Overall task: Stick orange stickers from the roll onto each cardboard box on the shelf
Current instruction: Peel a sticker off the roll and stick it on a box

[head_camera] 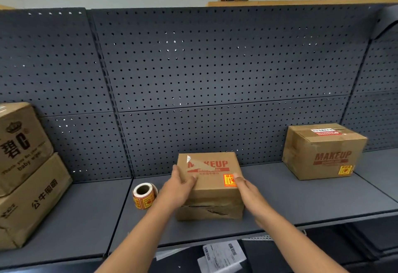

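A small cardboard box (212,181) printed MAKEUP lies on the grey shelf (301,195) in the middle, an orange sticker (228,179) on its top right. My left hand (179,186) rests on the box's top left, fingers spread. My right hand (245,188) lies along its right edge, fingertips beside the sticker. The roll of orange stickers (143,195) stands on the shelf just left of the box, untouched. A second MAKEUP box (323,152) at the right carries an orange sticker (345,169) on its front.
Two stacked cardboard boxes (25,171) stand at the far left of the shelf. A dark pegboard wall (215,68) backs the shelf. White paper labels (221,255) lie on the lower level below the shelf edge.
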### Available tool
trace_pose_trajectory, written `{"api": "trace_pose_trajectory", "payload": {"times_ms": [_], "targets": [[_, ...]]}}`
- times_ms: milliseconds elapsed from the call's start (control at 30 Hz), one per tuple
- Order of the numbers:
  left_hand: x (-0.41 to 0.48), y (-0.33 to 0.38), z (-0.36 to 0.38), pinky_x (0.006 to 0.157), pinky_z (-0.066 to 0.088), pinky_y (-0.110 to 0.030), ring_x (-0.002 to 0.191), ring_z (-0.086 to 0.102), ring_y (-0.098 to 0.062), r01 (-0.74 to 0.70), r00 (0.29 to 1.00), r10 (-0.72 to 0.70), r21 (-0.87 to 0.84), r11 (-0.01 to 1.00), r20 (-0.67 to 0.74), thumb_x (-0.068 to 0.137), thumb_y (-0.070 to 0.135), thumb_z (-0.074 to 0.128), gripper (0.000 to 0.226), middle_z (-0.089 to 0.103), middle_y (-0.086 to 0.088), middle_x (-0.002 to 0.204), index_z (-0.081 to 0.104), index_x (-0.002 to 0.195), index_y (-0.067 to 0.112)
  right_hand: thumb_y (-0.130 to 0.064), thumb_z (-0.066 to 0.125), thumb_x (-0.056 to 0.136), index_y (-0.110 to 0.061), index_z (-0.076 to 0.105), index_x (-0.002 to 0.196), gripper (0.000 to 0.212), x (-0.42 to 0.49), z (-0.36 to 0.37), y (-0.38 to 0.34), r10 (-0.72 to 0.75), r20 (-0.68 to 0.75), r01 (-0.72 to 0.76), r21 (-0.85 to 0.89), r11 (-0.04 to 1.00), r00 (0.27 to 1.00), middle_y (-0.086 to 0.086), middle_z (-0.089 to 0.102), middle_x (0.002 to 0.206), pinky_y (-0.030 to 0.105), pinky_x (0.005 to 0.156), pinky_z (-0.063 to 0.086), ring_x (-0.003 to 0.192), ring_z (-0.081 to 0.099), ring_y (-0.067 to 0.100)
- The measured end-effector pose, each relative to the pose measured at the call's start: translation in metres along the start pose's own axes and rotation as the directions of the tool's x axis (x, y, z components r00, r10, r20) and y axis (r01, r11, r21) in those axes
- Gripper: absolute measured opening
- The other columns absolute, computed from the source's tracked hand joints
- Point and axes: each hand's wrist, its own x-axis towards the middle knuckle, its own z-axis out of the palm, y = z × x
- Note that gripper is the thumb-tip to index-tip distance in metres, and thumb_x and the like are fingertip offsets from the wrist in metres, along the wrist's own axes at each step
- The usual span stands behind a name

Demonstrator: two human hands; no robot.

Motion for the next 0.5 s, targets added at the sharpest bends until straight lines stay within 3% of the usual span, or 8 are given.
{"api": "trace_pose_trajectory", "payload": {"times_ms": [133, 233, 300, 367, 500], "targets": [[-0.004, -0.002, -0.002, 0.112, 0.042, -0.039, 0.144, 0.044, -0.03, -0.02, 1.0, 0.021, -0.095, 0.995, 0.016, 0.097, 0.066, 0.05, 0.095, 0.036, -0.005, 0.164, -0.002, 0.166, 0.026, -0.059, 0.041, 0.104, -0.035, 0.054, 0.131, 0.038, -0.005, 0.008, -0.001, -0.025, -0.042, 0.027, 0.035, 0.999, 0.999, -0.012, 0.065, 0.123, 0.029, 0.098, 0.041, 0.115, 0.058, 0.007], [-0.009, -0.002, 0.0, 0.112, 0.039, -0.036, 0.145, 0.041, -0.024, -0.054, 0.998, 0.062, -0.26, 0.964, 0.023, 0.097, 0.062, 0.055, 0.094, 0.034, 0.0, 0.165, 0.003, 0.166, 0.025, -0.06, 0.045, 0.103, -0.032, 0.06, 0.129, 0.042, -0.007, 0.004, -0.013, -0.142, -0.095, 0.143, -0.003, 0.99, 0.985, -0.013, 0.069, 0.122, 0.033, 0.102, 0.046, 0.116, 0.061, 0.006], [-0.015, -0.002, 0.006, 0.113, 0.039, -0.039, 0.142, 0.042, -0.023, -0.021, 0.998, 0.043, -0.409, 0.912, 0.046, 0.096, 0.062, 0.058, 0.093, 0.034, 0.001, 0.164, 0.007, 0.166, 0.027, -0.063, 0.047, 0.101, -0.028, 0.06, 0.13, 0.047, -0.007, 0.001, -0.029, -0.287, -0.154, 0.264, -0.151, 0.953, 0.946, -0.009, 0.067, 0.131, 0.036, 0.106, 0.048, 0.123, 0.06, 0.012], [-0.022, -0.001, 0.015, 0.105, 0.049, -0.042, 0.131, 0.049, -0.021, 0.063, 0.994, -0.001, -0.574, 0.817, 0.108, 0.092, 0.067, 0.06, 0.093, 0.04, 0.002, 0.158, 0.012, 0.164, 0.034, -0.053, 0.048, 0.104, -0.023, 0.057, 0.141, 0.048, -0.008, -0.002, -0.05, -0.429, -0.221, 0.332, -0.368, 0.869, 0.876, -0.005, 0.06, 0.141, 0.039, 0.108, 0.046, 0.132, 0.053, 0.017], [-0.022, -0.002, 0.042, 0.087, 0.063, -0.051, 0.119, 0.062, -0.022, 0.192, 0.97, -0.023, -0.7, 0.688, 0.243, 0.093, 0.067, 0.057, 0.063, 0.058, 0.006, 0.136, 0.04, 0.146, 0.039, -0.057, 0.031, 0.099, -0.02, 0.06, 0.14, 0.062, -0.009, 0.0, -0.089, -0.611, -0.179, 0.294, -0.75, 0.592, 0.771, -0.004, 0.064, 0.137, 0.044, 0.104, 0.048, 0.129, 0.055, 0.024]]}}
